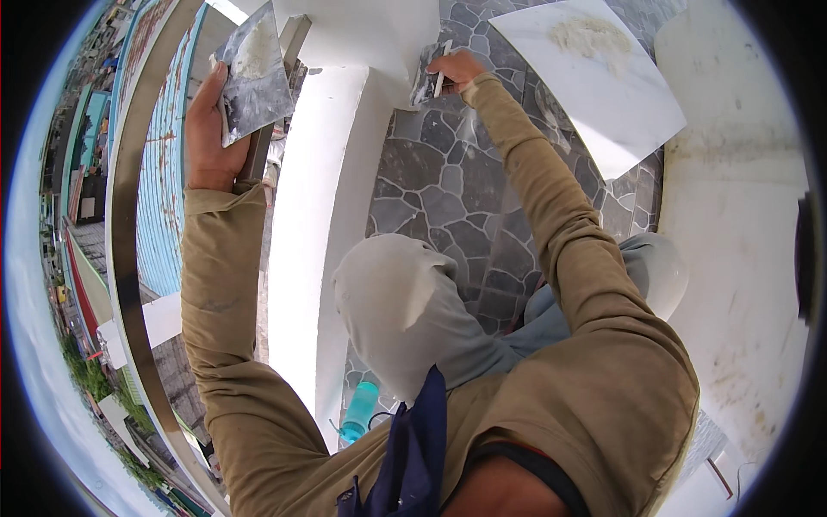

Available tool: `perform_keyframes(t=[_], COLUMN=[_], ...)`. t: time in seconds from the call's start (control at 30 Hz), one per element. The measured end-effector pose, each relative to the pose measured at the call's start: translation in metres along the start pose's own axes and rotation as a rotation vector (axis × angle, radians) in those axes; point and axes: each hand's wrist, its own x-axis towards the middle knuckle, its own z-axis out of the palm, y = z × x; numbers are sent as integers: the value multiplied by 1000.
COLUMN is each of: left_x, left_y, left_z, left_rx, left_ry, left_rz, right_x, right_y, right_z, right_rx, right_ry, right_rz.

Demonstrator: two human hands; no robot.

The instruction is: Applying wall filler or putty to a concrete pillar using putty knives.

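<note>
My left hand (211, 142), raised over the ledge at the far left, grips a flat grey metal plate (263, 103). A pale lump of putty-like paste (254, 50) sits on its upper part. Farther right, my right hand (461, 69) is closed around the light handle of a flat finishing trowel (422, 82). The trowel's smeared blade is at the lower edge of the white pillar (370, 30), close to the stone floor; whether it touches the surface I cannot tell.
A white marbled board (637, 112) with a patch of pale paste (590, 39) lies right of my right hand. A white ledge (314, 172) and metal railing (123, 250) run along the left. A teal bottle (360, 409) stands on the stone-patterned floor (413, 168); a stained white wall (732, 233) is right.
</note>
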Motion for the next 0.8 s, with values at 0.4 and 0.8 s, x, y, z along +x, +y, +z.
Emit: perform_keyframes(t=[0.4, 0.8], left_x=[3, -3], left_y=[-2, 3], left_z=[2, -2], left_rx=[7, -35], left_ry=[4, -34], left_rz=[17, -30], right_x=[-17, 9], right_y=[-89, -7], right_z=[5, -8], right_rx=[236, -75], right_ry=[-280, 4], right_rz=[-375, 13])
